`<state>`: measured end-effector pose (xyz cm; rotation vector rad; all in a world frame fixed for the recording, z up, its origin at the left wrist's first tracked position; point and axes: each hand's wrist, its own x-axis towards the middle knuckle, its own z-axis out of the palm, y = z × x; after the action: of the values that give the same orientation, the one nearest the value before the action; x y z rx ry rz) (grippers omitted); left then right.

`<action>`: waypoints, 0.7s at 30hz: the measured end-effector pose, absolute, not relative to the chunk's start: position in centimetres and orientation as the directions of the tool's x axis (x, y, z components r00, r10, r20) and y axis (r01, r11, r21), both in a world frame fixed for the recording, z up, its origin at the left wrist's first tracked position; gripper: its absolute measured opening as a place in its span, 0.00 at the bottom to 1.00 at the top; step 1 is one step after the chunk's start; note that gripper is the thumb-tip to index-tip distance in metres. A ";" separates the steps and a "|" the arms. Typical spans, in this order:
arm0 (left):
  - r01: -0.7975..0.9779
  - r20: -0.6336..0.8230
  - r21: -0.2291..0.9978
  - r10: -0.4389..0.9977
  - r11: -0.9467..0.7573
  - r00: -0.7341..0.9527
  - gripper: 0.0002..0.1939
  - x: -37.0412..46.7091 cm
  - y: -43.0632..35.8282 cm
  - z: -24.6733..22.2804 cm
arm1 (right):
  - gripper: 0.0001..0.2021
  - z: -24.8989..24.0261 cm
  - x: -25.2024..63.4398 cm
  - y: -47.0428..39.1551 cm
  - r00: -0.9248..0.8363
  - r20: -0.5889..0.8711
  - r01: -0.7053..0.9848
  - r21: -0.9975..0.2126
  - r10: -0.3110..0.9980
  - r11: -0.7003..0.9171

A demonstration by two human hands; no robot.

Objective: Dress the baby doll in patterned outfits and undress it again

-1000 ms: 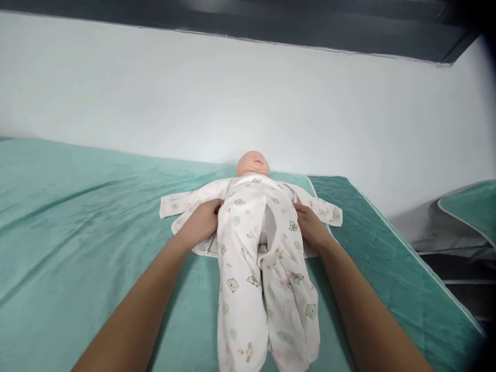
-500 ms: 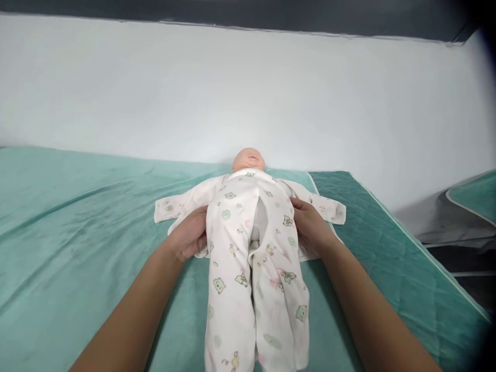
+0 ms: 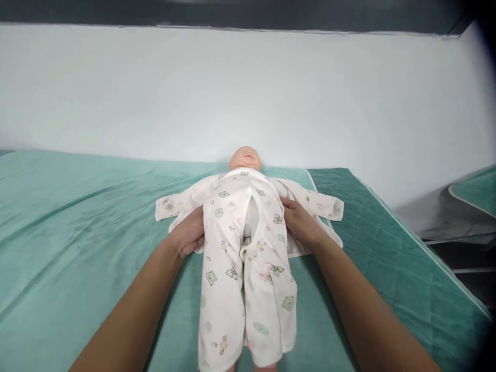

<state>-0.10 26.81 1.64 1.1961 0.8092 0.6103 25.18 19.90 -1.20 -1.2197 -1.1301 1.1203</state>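
A baby doll lies on its back, head toward the wall, on a green bed cover. White printed split-crotch baby pants cover its front from high on the chest down the legs, with a gap at the crotch. Beneath them spreads a white baby shirt, sleeves stretched out to both sides. My left hand is closed on the left edge of the pants, its fingertips hidden by the cloth. On the right edge, my right hand grips the pants too, fingers partly tucked behind them. Bits of the doll's legs show below the hems.
A white wall rises behind the doll's head. To the right lies a darker quilted green mat with a pale edge. Beyond it stand a dark rack and another green pad.
Both pant hems have come into view at the bottom, showing the legs below them. The pants and doll sit slightly further left in view; both hands keep their places at the sides.
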 end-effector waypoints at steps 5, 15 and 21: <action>-0.007 -0.210 0.965 0.790 0.262 0.576 0.25 0.0 26.6 1.6 | 0.15 -1.2 25.0 20.3 0.089 -0.060 -0.222 -0.974 0.994 -0.039; 0.022 -0.273 0.949 0.786 0.314 0.554 0.25 0.4 26.4 2.2 | 0.14 -0.7 25.2 20.0 0.162 -0.066 -0.025 -0.998 0.985 -0.063; -0.012 -0.243 0.956 0.812 0.294 0.530 0.24 0.7 26.1 2.0 | 0.18 -0.6 24.8 20.1 0.169 -0.102 -0.173 -0.982 0.980 -0.073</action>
<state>0.71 26.13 2.04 1.1499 0.8601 0.6496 24.81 20.11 -0.58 -1.2273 -0.9137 1.2140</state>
